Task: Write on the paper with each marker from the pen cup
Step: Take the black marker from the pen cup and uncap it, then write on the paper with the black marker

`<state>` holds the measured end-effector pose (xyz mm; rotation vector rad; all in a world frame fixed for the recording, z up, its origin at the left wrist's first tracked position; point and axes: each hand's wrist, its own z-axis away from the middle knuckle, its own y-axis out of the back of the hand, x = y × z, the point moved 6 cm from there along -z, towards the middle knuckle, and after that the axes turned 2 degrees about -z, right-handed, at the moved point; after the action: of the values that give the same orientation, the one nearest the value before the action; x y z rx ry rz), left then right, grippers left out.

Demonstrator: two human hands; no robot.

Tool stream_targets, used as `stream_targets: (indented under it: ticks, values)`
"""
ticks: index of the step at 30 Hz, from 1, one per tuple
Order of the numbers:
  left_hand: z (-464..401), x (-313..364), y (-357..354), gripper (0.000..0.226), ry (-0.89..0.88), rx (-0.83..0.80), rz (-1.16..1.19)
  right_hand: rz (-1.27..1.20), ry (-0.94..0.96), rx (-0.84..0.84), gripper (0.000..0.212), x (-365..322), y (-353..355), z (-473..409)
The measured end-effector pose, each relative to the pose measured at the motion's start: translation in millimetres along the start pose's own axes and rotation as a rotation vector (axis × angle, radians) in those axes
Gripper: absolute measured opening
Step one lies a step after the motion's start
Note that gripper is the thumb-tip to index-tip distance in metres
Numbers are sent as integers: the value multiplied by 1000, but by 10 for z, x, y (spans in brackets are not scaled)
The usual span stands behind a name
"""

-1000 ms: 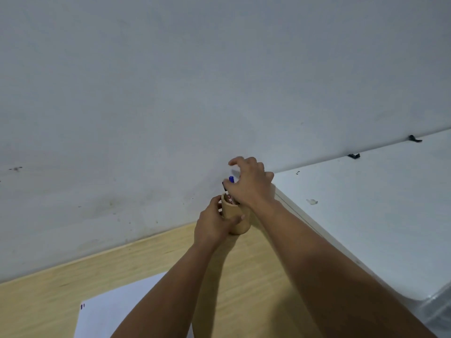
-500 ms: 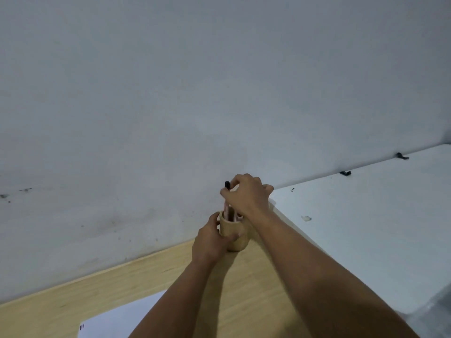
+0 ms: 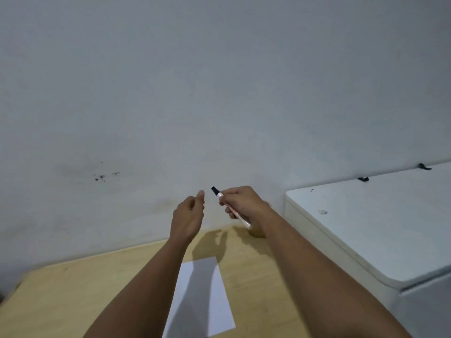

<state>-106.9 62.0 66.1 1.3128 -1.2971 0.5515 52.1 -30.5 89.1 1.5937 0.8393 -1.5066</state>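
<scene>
Marker, slim and pale-barrelled with a black cap (image 3: 230,208), is held aloft in the closed right hand (image 3: 244,203), above the wooden tabletop (image 3: 73,289) and white paper sheet (image 3: 202,301). It is judged light, rigid and smooth; the cap is best gripped by the empty, half-open left hand (image 3: 188,215).

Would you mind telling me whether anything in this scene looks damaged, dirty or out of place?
Only the wall: dark specks and a smudge mark it left of the hands. The paper lies flat on the desk, and the right hand holds the marker normally.
</scene>
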Motion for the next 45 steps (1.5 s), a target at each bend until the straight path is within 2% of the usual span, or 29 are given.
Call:
stream_targets:
  ticks: [4,7,10,13,15,17,19,22,25,28,29,31,35,38,40,43,45]
  values:
    - [222,-125,570,75,9,-4,-70,-44,-62,-288,25,286,-718,268]
    - [298,-327,918,69,1,-17,-113,-51,-87,-415,23,414,-1200,401]
    - [292,-555,1226,60,35,8,-177,-22,-21,-408,26,490,-1560,399]
    - [236,-770,1424,53,77,50,-248,57,124,-343,17,522,-1821,376]
    - [176,-969,1635,54,128,173,-244,251,259,-276,13,578,-1883,329]
    - [152,-1156,1881,58,149,287,-338,344,293,-228,11,714,-1855,248]
    - [149,-1305,1986,61,112,263,-580,210,188,-176,15,873,-1756,148]
    - [167,-1503,1741,57,-25,35,-995,-215,-37,-123,26,993,-1671,31]
    - [251,-1715,1463,49,-132,-108,-1216,-573,-191,-64,29,1005,-1620,-34]
    - [280,-1815,1384,49,-206,-117,-1247,-694,-193,-82,34,1019,-1551,-79]
    - [279,-1816,1374,49,-225,-114,-1257,-676,-166,-78,29,1014,-1533,-77]
    - [271,-1808,1365,51,-216,-112,-1253,-587,-123,-12,5,1021,-1469,-75]
    - [345,-1743,1502,64,-83,-45,-1156,-442,-93,144,31,1010,-1397,-44]
    - [577,-1584,1612,72,-92,46,-979,-357,-73,155,19,962,-1413,75]
    - [780,-1477,1604,62,-188,74,-862,-273,-47,145,15,935,-1460,144]
    - [1035,-1444,1520,52,-288,8,-783,-184,-25,150,23,935,-1583,211]
    - [1134,-1474,1463,64,-274,-71,-790,-182,-44,96,18,979,-1710,229]
